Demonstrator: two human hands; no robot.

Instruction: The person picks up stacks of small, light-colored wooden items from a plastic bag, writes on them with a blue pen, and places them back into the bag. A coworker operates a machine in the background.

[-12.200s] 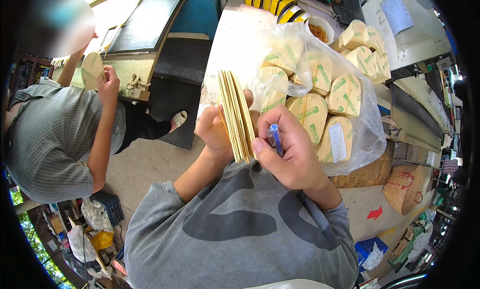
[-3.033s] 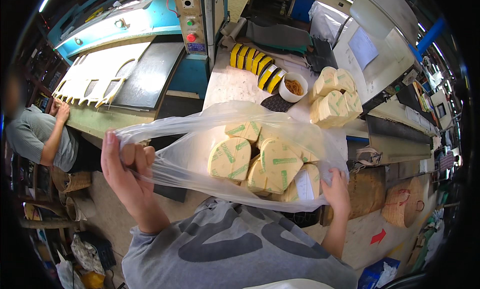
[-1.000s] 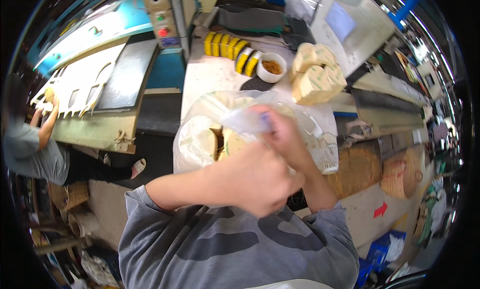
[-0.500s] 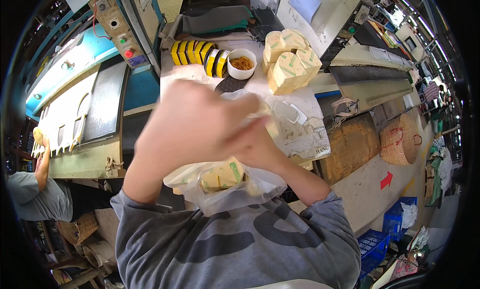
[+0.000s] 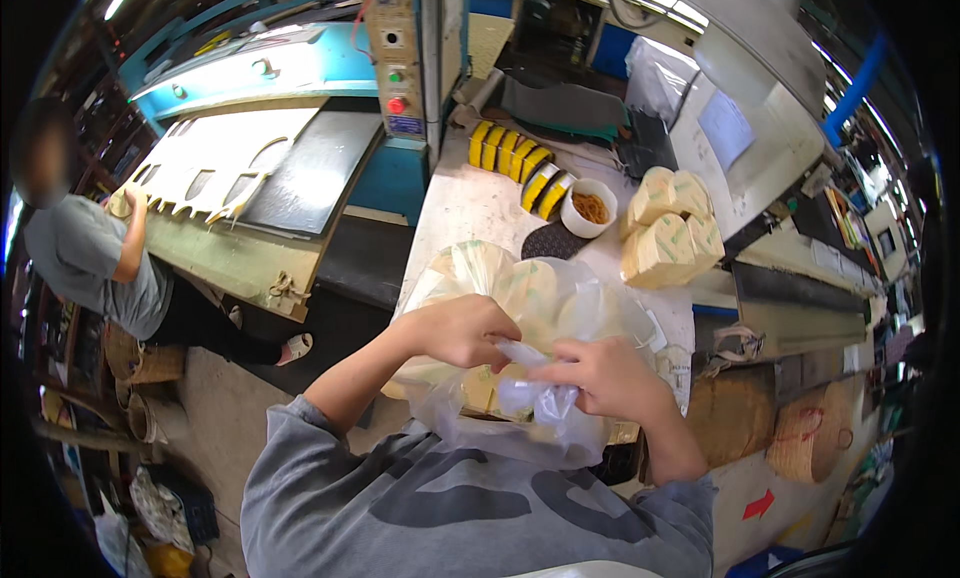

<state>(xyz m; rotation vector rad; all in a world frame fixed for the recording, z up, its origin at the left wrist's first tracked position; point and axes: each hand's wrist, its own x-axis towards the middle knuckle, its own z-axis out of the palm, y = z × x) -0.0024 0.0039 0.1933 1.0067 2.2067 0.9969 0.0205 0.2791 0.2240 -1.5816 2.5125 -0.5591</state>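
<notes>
A thin clear plastic bag (image 5: 505,433) full of cream-coloured stacked pieces (image 5: 530,286) with green print lies on the table edge, close against my shirt. My left hand (image 5: 462,332) is closed on a gathered part of the bag. Just to its right, my right hand (image 5: 608,376) pinches another bunched, twisted part of the film. A strip of plastic stretches between the two hands. The bag's film covers much of the pieces, so their exact shapes inside are partly hidden.
Beyond the bag stand yellow-and-black rolls (image 5: 510,153), a white bowl (image 5: 588,208) of rubber bands and stacks of cream pieces (image 5: 672,240). At left, a person (image 5: 105,253) works by a blue machine (image 5: 400,178). A wicker basket (image 5: 808,433) sits on the floor at right.
My hands, raised and blurred before, are now lower and apart, each gripping bag film. The view has turned leftward, showing more of the other person.
</notes>
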